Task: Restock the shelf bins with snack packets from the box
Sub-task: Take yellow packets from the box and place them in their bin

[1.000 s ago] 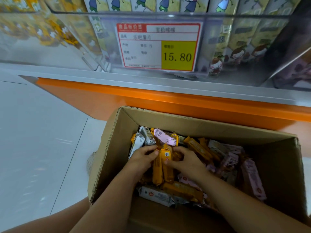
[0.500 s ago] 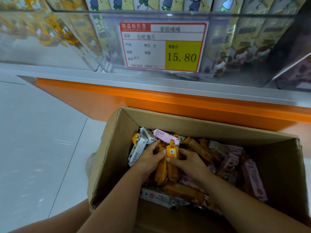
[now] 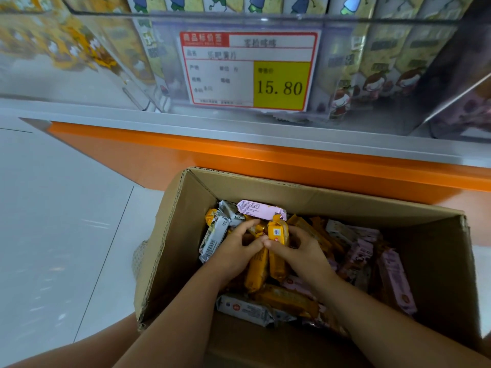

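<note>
An open cardboard box (image 3: 305, 193) sits on the floor below the shelf, filled with orange, pink and grey-white snack packets. Both hands are inside it. My left hand (image 3: 236, 251) and my right hand (image 3: 300, 251) together grip a small bunch of orange packets (image 3: 277, 233), held upright between the fingers. A pink packet (image 3: 261, 209) lies just behind them and grey-white packets (image 3: 215, 235) lie to the left. Clear shelf bins (image 3: 372, 75) above hold upright illustrated packets.
A price tag (image 3: 249, 70) reading 15.80 hangs on the bin front. An orange shelf base (image 3: 239, 158) runs behind the box. Pale floor tiles (image 3: 66, 221) stretch to the left. More pink packets (image 3: 396, 280) lie at the box's right side.
Both hands have drawn the orange packets together and raised them slightly toward the box's far side. The view has moved a little closer to the shelf.
</note>
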A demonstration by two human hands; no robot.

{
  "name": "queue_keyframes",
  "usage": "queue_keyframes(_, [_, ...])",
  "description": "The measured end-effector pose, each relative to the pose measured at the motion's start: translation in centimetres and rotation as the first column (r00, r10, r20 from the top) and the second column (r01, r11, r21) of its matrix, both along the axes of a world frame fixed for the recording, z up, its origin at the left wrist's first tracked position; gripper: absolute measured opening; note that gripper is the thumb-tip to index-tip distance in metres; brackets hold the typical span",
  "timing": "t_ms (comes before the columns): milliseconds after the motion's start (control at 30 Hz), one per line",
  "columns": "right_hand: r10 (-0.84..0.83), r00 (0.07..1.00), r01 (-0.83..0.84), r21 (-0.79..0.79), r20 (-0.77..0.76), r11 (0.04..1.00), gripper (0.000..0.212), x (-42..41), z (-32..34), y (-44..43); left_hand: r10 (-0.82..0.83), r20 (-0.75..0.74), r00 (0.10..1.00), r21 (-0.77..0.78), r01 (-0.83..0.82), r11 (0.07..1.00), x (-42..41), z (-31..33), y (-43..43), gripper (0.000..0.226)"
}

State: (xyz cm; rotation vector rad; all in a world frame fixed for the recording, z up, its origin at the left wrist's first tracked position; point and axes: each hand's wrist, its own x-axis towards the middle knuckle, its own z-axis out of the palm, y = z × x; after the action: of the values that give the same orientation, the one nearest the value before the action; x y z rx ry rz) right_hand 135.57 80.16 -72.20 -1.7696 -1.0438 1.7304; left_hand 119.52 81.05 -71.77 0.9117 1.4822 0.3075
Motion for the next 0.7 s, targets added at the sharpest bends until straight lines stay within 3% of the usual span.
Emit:
queue_keyframes(100, [-0.014,1.0,0.014,-0.012,-0.004,1.0,0.079,0.7,1.4,0.1,-0.022,0.023,0.999,0.019,0.021,1.0,0.5,1.2,-0.2,0.057])
queue_keyframes(200, [-0.028,0.999,0.027,-0.015,-0.024,1.0,0.04,1.1,3.2,-0.3,-0.006,0.07,0.998,0.027,0.004,1.0,1.3,2.8,-0.6,0.047])
queue_keyframes(300, [-0.05,0.997,0.051,0.005,-0.062,0.999,0.026,1.5,5.3,-1.2,-0.053,0.06,0.997,0.065,0.049,0.997,2.0,4.0,-1.1,0.061])
queue_keyframes(500, [-0.048,0.995,0.057,0.106,-0.091,0.993,0.031,3.1,10.1,-3.5,-0.077,0.141,0.987,0.125,0.059,0.99,3.5,9.0,-2.7,0.046])
queue_keyframes(700, [-0.029,1.0,0.025,0.323,0.005,0.946,0.03,4.2,16.8,-5.1,-0.06,0.246,0.967,0.332,-0.026,0.943,5.0,14.7,-4.2,0.051])
